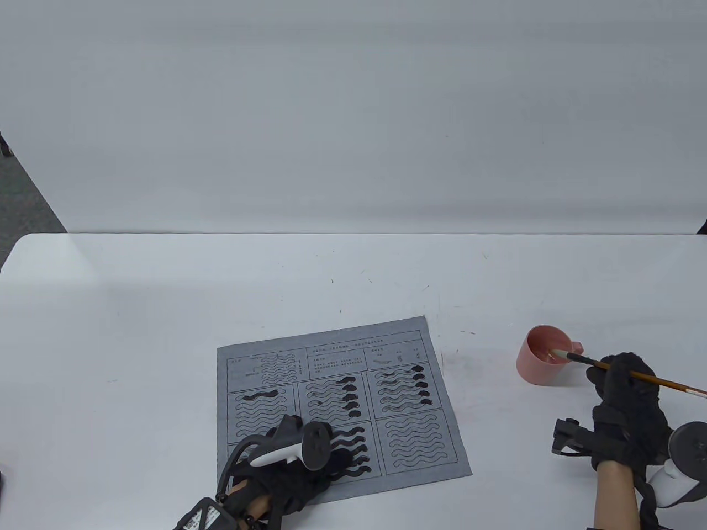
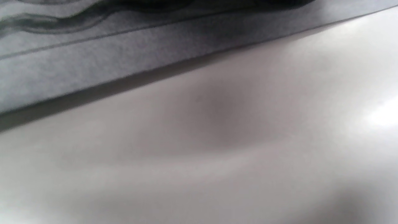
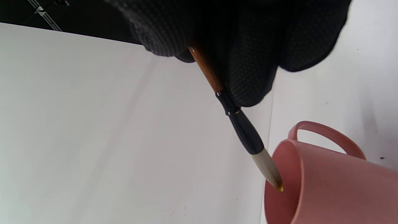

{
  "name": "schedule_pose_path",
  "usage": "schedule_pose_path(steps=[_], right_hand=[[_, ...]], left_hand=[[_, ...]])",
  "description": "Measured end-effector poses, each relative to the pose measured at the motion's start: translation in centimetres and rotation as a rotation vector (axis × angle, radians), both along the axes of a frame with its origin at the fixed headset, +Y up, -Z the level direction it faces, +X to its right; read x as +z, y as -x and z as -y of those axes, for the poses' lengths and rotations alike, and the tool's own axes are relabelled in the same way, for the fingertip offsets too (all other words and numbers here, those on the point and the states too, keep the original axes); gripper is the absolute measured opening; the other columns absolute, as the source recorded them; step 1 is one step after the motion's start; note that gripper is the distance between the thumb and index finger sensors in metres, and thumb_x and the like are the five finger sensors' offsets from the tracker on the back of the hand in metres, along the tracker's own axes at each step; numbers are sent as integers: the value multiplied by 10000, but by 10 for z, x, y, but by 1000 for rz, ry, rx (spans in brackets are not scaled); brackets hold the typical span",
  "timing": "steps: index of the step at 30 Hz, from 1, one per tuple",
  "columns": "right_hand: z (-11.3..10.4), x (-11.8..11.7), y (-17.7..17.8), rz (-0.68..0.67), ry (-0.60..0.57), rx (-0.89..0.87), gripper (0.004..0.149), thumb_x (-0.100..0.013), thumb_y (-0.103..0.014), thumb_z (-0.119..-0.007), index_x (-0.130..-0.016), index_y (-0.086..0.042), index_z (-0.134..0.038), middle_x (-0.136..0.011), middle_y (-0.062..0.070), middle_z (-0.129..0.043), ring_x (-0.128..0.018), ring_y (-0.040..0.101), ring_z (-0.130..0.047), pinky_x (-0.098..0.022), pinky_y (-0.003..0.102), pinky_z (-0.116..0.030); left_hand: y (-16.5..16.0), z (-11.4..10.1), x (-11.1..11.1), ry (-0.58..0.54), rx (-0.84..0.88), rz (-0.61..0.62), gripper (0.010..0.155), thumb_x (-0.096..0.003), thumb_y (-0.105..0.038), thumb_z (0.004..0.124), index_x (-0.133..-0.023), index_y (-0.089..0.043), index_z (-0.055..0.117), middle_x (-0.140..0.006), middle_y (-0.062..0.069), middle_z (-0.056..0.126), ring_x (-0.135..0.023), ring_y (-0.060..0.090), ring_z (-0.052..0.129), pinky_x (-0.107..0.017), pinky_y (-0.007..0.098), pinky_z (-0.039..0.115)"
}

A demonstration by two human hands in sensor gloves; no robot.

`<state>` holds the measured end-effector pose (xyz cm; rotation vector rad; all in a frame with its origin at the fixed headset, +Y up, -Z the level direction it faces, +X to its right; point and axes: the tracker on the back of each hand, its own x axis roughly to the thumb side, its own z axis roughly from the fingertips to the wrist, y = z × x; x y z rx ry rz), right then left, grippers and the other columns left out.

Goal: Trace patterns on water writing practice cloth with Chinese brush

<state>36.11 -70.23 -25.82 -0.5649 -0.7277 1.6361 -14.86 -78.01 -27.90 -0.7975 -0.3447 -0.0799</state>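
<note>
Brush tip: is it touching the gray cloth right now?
No, the right hand holds the brush with its tip at the pink cup, well off to the side of the cloth.

A grey square cloth printed with black wavy lines; right of it, a pink plastic cup; brown-handled, black-ferruled, whitish-tipped brush.

A smooth white rectangular table with rounded corners, faintly scuffed, stands before a plain white backdrop panel; grey carpeted floor shows beyond the table's far-left corner.
</note>
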Motion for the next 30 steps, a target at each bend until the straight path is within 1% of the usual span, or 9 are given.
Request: schedule_pose_path(steps=[3,9,13,15,16,18,23,26,30], right_hand=[[2,2,-6,16,36,-11,365,-560,-262,-767,-896,-122,-736,-887,187,-885,-649,356,-999,-503,599,-784],[3,12,-22,81,55,-56,368,-572,-289,-750,-900,-122,-735,-885,162,-886,-663,366,-985,-517,604,-764],[7,16,-31,118,48,-116,376,-588,-320,-710,-906,-120,-732,-901,153,-876,-686,362,-969,-497,553,-790],[8,16,-29,95,1,-172,377,-588,-322,-708,-908,-125,-729,-907,143,-874,-698,356,-969,-508,551,-791],[8,14,-26,73,-43,-198,376,-586,-317,-708,-912,-131,-726,-918,139,-866,-719,363,-959,-522,561,-782],[7,10,-20,9,-78,-204,374,-584,-309,-705,-918,-141,-717,-939,129,-851,-778,394,-919,-551,595,-752],[10,2,-8,-74,-51,-176,382,-584,-291,-702,-930,-131,-702,-954,143,-837,-796,404,-910,-561,598,-748],[16,-3,-4,-110,-31,-206,386,-584,-279,-704,-936,-121,-696,-962,161,-827,-803,418,-900,-572,616,-732],[23,-5,-6,-115,-17,-265,391,-584,-268,-692,-942,-110,-683,-967,179,-810,-798,439,-892,-563,634,-724]], left_hand=[[0,0,0,0,0,0,598,-513,-554,481,-900,-756,72,-1046,-248,-225,-997,330,-230,-755,598,7],[0,0,0,1,-1,0,599,-513,-554,482,-901,-755,73,-1046,-246,-225,-996,333,-230,-754,600,8],[0,1,0,0,-1,1,599,-514,-554,481,-901,-755,71,-1046,-245,-225,-997,332,-228,-755,599,8],[0,1,0,2,0,0,599,-513,-554,481,-900,-757,72,-1045,-248,-226,-996,332,-231,-755,598,7],[0,1,0,1,0,0,599,-514,-554,480,-901,-755,71,-1046,-246,-226,-996,331,-230,-755,598,7],[0,1,0,2,0,0,598,-513,-555,481,-900,-756,73,-1046,-248,-225,-997,330,-229,-755,598,7],[0,1,0,1,-2,1,599,-513,-554,480,-901,-755,70,-1046,-247,-225,-997,331,-229,-756,598,8],[0,1,0,2,-1,0,600,-512,-555,480,-900,-756,69,-1045,-248,-226,-996,332,-231,-755,598,7],[0,2,0,4,0,0,600,-513,-554,480,-901,-754,69,-1044,-247,-227,-995,331,-233,-753,598,4]])
